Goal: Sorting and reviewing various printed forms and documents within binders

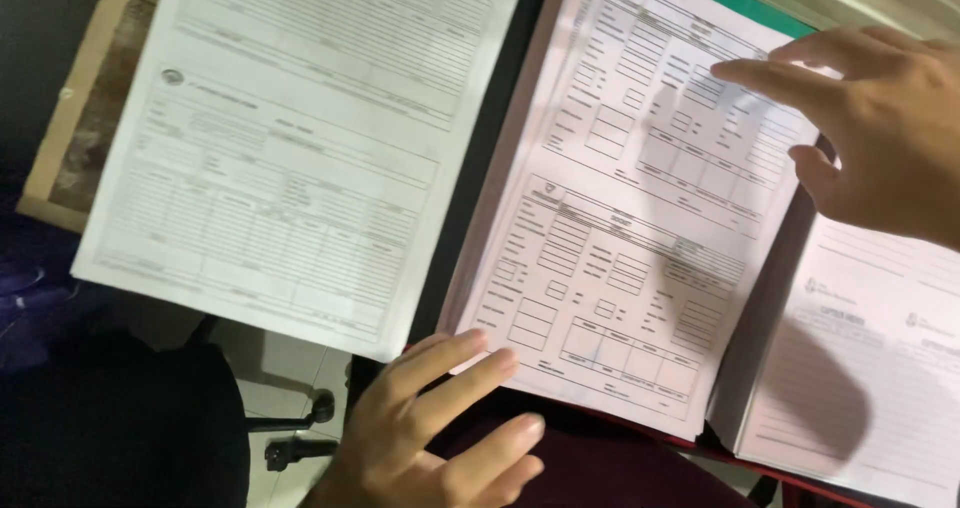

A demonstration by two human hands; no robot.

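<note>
A thick stack of printed forms point(620, 218) lies open in a dark folder in the middle. My left hand point(440, 428) rests open at the stack's near left corner, fingertips touching the bottom edge of the top sheet. My right hand point(870, 118) hovers open over the stack's upper right corner, the index finger pointing left and touching the top form. A separate pile of loose forms point(290, 148) lies to the left, at an angle.
A lined pad or booklet point(870, 368) lies at the right under my right hand. A brown board edge point(70, 108) shows at far left. A chair base point(300, 438) stands on the pale floor below. A green surface point(740, 3) and stacked papers sit top right.
</note>
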